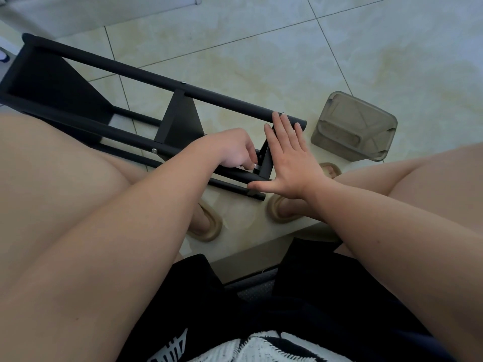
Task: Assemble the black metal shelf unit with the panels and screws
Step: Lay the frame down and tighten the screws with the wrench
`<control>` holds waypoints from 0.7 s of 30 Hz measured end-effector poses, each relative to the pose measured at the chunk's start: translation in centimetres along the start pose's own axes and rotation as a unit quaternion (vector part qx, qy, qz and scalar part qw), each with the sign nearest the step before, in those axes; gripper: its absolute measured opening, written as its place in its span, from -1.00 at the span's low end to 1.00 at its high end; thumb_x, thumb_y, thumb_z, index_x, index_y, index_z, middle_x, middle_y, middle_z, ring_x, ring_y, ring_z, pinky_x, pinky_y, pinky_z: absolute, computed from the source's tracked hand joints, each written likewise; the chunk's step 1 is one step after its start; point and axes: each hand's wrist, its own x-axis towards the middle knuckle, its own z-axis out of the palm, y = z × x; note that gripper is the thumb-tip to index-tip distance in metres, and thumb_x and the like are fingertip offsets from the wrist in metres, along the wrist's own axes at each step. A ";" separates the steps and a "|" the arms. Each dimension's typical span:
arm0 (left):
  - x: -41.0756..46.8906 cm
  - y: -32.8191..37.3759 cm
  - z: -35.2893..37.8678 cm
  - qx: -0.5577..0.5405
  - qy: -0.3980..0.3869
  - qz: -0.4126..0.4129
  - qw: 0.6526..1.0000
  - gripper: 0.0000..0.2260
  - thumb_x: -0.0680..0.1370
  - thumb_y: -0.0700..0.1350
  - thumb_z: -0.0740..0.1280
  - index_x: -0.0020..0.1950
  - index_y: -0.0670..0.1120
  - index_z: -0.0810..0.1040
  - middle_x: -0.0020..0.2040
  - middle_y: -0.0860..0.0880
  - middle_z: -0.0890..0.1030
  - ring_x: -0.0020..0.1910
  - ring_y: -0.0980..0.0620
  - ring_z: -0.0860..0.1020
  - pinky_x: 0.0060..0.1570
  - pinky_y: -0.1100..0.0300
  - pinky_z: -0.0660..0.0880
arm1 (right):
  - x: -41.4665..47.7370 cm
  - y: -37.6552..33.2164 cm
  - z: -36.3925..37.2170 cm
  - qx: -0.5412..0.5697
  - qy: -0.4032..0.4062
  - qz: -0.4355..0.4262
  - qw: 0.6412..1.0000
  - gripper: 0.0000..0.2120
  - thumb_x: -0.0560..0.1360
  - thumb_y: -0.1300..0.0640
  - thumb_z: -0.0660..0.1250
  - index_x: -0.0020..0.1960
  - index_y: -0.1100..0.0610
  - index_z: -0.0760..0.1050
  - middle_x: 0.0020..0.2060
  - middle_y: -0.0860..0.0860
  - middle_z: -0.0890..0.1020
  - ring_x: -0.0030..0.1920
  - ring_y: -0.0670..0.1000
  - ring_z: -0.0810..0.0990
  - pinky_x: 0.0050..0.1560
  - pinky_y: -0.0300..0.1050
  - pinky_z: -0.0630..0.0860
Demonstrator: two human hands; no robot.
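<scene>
The black metal shelf unit [146, 74] lies on its side on the tiled floor, its tubes running from upper left to centre. A black panel [180, 118] sits between the tubes, and a second panel [266, 163] stands at the near end. My right hand [287, 158] presses flat against this end panel, fingers straight, fingertips on the upper tube. My left hand [235, 150] reaches in beside the panel, its curled fingers pinching a small silver screw [254, 166] at the lower tube. Two screw heads [154, 150] show on the tubes.
A translucent grey plastic container [355, 126] lies on the floor right of the shelf end. My knees frame the view left and right, and my feet in tan slippers [209, 226] rest on the floor under the shelf end. A white furniture base lies at upper left.
</scene>
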 end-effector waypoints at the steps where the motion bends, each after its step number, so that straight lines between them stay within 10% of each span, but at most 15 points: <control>1: 0.1 0.0 0.1 -0.005 0.002 0.001 1.000 -0.89 0.52 -0.09 0.44 -0.13 0.15 0.62 0.03 0.06 0.65 0.04 0.01 0.59 0.13 0.09 0.50 | 0.0 0.0 0.0 0.001 0.000 0.000 1.000 0.27 0.30 -0.64 0.05 0.64 0.26 -0.14 0.62 0.20 -0.25 0.61 0.16 -0.32 0.58 0.13 -0.34; 9: 0.9 0.0 1.0 -0.160 0.011 -0.035 0.987 -0.83 0.58 -0.06 0.33 -0.05 -0.12 0.65 -0.03 -0.07 0.71 0.05 -0.04 0.67 0.11 0.02 0.58 | 0.0 0.0 0.0 -0.004 0.004 0.001 1.000 0.27 0.30 -0.63 0.08 0.64 0.27 -0.13 0.62 0.21 -0.23 0.62 0.17 -0.30 0.59 0.13 -0.32; 21: 1.3 0.6 1.9 -0.260 0.075 -0.065 0.960 -0.91 0.58 -0.12 0.35 -0.12 0.00 0.57 -0.26 0.06 0.69 -0.26 0.15 0.66 -0.24 0.23 0.48 | 0.1 0.0 0.0 -0.007 0.000 0.002 1.000 0.28 0.29 -0.65 0.03 0.64 0.27 -0.14 0.62 0.21 -0.23 0.62 0.17 -0.30 0.59 0.15 -0.30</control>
